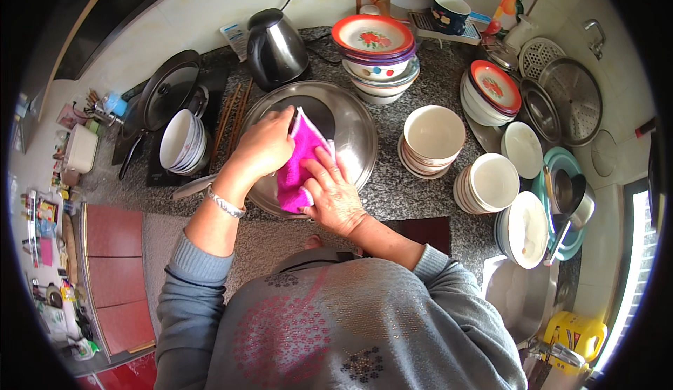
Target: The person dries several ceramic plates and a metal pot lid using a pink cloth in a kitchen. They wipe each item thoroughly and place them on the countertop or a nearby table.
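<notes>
A folded magenta cloth with a white edge (pixel 301 166) lies between my hands, above a large round stainless steel lid or basin (pixel 353 122). My left hand (pixel 267 140) grips the cloth's upper left part, its fingers curled by a dark disc-like area on the metal. My right hand (pixel 332 193) rests on the cloth's lower right side, fingers spread and slightly bent. Under my left wrist, a flat handle (pixel 193 187) sticks out to the left. Wooden chopsticks (pixel 231 116) lie just left of the metal piece.
An electric kettle (pixel 278 48) and stacked enamel dishes (pixel 376 56) stand behind. Stacked bowls (pixel 434 132) are on the right, near a steel sink (pixel 518 295). At left are more bowls (pixel 179 140) and a frying pan (pixel 171 93). A teal basin (pixel 570 161) holds ladles.
</notes>
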A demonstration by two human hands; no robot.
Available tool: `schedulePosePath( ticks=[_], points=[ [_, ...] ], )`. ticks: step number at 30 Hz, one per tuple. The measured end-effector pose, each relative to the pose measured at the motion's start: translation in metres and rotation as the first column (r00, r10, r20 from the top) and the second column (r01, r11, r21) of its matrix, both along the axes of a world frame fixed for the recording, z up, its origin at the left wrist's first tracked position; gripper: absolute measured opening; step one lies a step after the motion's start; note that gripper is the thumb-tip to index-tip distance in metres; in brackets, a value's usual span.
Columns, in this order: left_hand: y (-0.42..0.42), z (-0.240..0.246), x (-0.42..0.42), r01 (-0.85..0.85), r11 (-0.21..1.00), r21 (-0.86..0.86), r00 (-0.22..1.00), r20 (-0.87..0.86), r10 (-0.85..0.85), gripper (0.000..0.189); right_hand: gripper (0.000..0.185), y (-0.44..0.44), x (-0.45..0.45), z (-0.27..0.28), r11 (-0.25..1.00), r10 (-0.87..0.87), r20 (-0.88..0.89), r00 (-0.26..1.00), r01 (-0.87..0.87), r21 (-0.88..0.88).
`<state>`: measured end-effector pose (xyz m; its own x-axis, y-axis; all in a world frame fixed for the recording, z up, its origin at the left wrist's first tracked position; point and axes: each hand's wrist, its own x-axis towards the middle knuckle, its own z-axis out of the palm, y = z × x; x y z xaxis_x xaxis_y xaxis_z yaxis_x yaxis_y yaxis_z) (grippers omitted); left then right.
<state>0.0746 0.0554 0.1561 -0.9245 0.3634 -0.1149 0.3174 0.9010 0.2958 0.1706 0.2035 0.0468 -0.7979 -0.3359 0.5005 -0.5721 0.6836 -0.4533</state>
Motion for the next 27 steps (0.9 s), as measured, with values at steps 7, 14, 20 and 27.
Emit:
schedulePosePath(
  ticks=[7, 14, 20, 27],
  points=[
    [0.006, 0.003, -0.001, 0.076, 0.996, -0.046, 0.993, -0.084, -0.080, 0.047, 0.040, 0.044, -0.023, -0.034, 0.819, -0.394, 0.226, 0.891, 0.452, -0.353],
    [0.018, -0.004, -0.025, -0.066, 0.991, -0.117, 0.997, -0.045, 0.061, 0.026, 0.039, 0.046, -0.004, -0.012, 0.932, -0.299, -0.028, 0.954, 0.285, -0.223],
    [0.019, 0.004, -0.027, -0.161, 0.979, -0.124, 0.985, -0.079, 0.152, 0.022, 0.022, 0.045, 0.038, -0.011, 0.758, 0.130, 0.120, 0.984, -0.020, -0.652],
    [-0.037, 0.045, 0.003, -0.380, 0.817, 0.434, 0.924, 0.132, 0.359, 0.019, 0.019, 0.076, 0.053, -0.014, 0.002, 0.406, 0.271, 0.873, 0.295, -0.955]
  ],
)
